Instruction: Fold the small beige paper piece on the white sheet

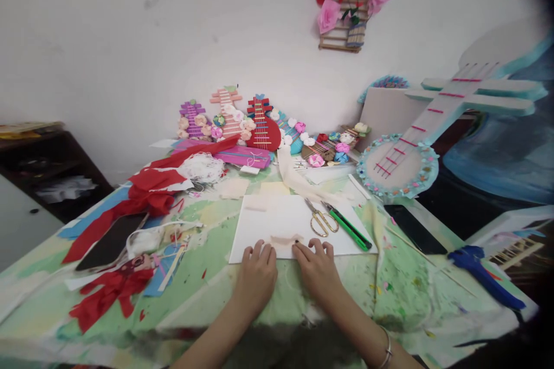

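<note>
A white board (277,213) lies flat on the table in front of me. On its near edge is a small peach strip of crepe paper (285,239), spread between my hands. My left hand (257,268) is closed, its bent fingertips at the strip's left end. At the right end, my right hand (318,265) pinches the strip with thumb and index finger; the thumbs are mostly hidden. Gold-handled scissors (322,223) and a green utility knife (350,228) lie on the board beyond my right hand. A paler paper piece (256,206) rests at its upper left.
Several decorated lute models (262,127) lean by the wall, with a larger one (398,161) at right. Red crepe paper (151,190), white string (202,167) and a phone (112,242) lie left. Another phone (414,229) and a blue glue gun (487,277) lie right.
</note>
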Demonstrator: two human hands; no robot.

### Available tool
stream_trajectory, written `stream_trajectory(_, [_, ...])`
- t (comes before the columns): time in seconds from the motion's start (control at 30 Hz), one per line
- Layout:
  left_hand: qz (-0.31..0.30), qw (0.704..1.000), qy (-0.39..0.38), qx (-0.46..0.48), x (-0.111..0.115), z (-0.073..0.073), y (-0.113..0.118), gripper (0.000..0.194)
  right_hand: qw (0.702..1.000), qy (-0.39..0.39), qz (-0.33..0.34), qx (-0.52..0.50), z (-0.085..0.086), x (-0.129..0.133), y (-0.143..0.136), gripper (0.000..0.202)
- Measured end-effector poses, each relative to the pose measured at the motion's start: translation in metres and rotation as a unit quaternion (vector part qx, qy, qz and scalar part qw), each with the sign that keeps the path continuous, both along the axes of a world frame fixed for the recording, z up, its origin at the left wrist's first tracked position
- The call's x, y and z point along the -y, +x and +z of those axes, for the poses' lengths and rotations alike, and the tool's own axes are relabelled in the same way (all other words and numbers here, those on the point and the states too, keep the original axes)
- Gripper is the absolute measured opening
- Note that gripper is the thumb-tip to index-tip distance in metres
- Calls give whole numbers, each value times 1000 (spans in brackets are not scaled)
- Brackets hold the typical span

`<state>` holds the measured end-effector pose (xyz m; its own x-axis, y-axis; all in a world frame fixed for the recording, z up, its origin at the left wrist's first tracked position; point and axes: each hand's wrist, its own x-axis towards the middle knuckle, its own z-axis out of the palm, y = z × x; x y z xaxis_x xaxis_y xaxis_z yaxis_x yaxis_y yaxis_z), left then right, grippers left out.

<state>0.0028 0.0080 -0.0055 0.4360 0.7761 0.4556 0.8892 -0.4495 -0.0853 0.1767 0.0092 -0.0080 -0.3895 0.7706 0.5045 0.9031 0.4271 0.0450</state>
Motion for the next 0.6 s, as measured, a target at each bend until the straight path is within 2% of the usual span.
stream_trajectory(0.13, [11, 1000, 2, 17, 4, 3, -1, 24, 1000, -2, 5, -8, -3, 1, 0, 31])
stream_trajectory(0.23, [-4, 999, -6, 48, 3, 8, -5, 21, 999, -26, 16, -19, -2, 0, 2, 32])
stream_trajectory(0.33, [-34, 993, -20, 109, -11, 17, -11, 11, 993, -92, 44, -67, 7, -9, 9, 30])
stream_trajectory(0.4, [-49, 985, -38, 160, -26, 22, -14, 8, 982, -128, 43, -134, 19, -20, 14, 30])
stream_trajectory(0.43, [-51, 980, -52, 184, -34, 25, -14, 10, 975, -131, 36, -178, 25, -26, 16, 31])
stream_trajectory(0.5, [-65, 971, -123, 193, -49, 27, -13, 36, 959, -161, 32, -232, 35, -38, 17, 28])
stream_trajectory(0.53, [-63, 967, -157, 189, -55, 27, -12, 50, 951, -191, 33, -239, 39, -45, 17, 26])
stream_trajectory(0.6, [-72, 957, -221, 171, -65, 27, -8, 58, 937, -263, 35, -226, 43, -56, 13, 31])
